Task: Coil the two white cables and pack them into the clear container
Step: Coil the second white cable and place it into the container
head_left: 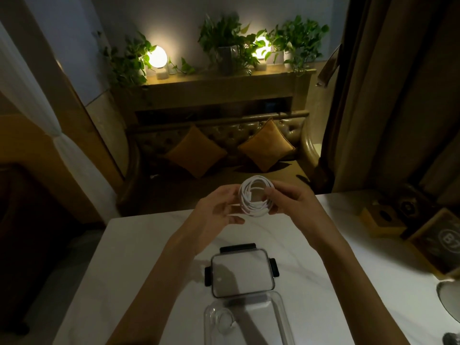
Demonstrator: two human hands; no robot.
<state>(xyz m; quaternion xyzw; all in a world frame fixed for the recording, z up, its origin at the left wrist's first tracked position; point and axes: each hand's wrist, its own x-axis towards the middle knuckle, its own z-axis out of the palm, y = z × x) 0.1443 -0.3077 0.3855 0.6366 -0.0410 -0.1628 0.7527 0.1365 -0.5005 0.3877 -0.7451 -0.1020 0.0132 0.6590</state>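
Note:
A white cable [255, 196] wound into a round coil is held up above the far part of the white table. My right hand [290, 199] grips the coil's right side. My left hand [215, 210] pinches its left side, fingers curled around the loops. Near the table's front edge stands the clear container [278, 317], open on top. A second white cable [225, 322] lies coiled in its left part. The container's lid [240, 272], clear with black clips, lies flat just beyond it.
The white marble table [139, 257] runs under both arms. At the right stand a wooden box [382, 217], a framed sign [440, 240] and a round grey object [450, 300]. Beyond the table are a sofa with two orange cushions and a shelf of plants and lamps.

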